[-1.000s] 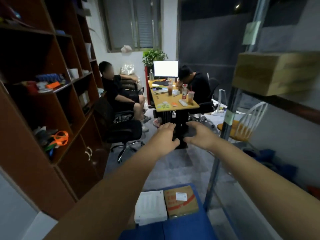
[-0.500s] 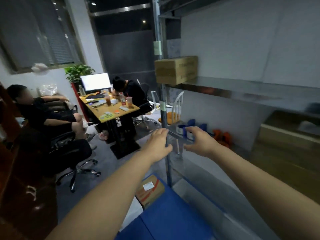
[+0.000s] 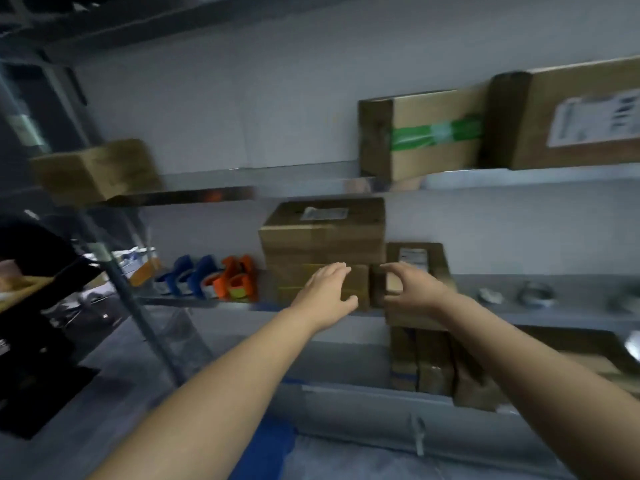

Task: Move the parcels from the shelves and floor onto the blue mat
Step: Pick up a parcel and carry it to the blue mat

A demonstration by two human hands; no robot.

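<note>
Both my arms reach forward to a metal shelf rack. My left hand point(image 3: 329, 292) is spread with relaxed fingers in front of a large brown parcel point(image 3: 322, 237) on the middle shelf. My right hand point(image 3: 412, 289) hovers with loosely curled fingers before a smaller labelled parcel point(image 3: 422, 254) right beside it; neither hand holds anything. On the upper shelf stand a parcel with green tape point(image 3: 422, 133), a big labelled parcel point(image 3: 568, 116) and a parcel at the left point(image 3: 97, 168). More parcels point(image 3: 429, 362) stand on the lower shelf. A strip of the blue mat point(image 3: 270, 441) shows at the bottom.
Blue and orange tape dispensers point(image 3: 214, 278) sit on the middle shelf point(image 3: 554, 306) left of the parcels; tape rolls point(image 3: 533, 292) lie to the right. A metal shelf post point(image 3: 138, 306) slants at the left, with a black chair point(image 3: 41, 271) beyond it.
The view has swung right from the room and desk to the shelf rack. Both hands, empty throughout, now reach close to the parcels on the middle shelf.
</note>
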